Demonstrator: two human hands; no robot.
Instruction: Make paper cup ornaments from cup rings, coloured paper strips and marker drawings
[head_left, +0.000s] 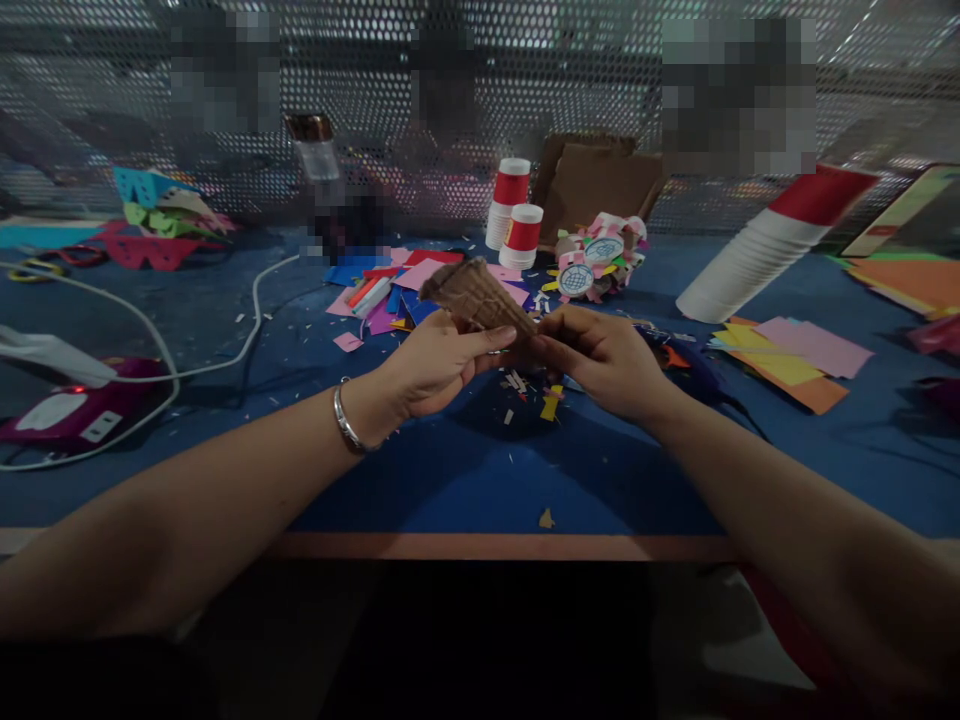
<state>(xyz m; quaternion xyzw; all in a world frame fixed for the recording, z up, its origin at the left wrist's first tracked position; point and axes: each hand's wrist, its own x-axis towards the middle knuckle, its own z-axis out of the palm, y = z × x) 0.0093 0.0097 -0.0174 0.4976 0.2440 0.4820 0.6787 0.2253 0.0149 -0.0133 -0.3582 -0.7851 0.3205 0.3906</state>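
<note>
So the brown paper cone (476,293) is held over the table's (450,480) middle, tip pinched by left hand (431,368) and right hand (609,362) fingers. Squeezed harder, it'd likely get crumpled.

— What is the cone (480,293) made of?
— Brown paper, it seems. A rough grid is pressed into it, and it looks matt.
— And the counter (465,480)?
— It is covered with blue cloth, soft and matt. Its front edge (487,547) looks like smooth wood.
— Is anything shiny?
— A bangle (346,420) of bright metal is worn by the left hand (435,365).
— What about the back?
— A metal screen (570,60) full of little holes is set there. The cups (512,205) are made of smooth paper, the cable (253,310) is coated in white plastic, and the loose sheets (795,350) are matt paper.
</note>
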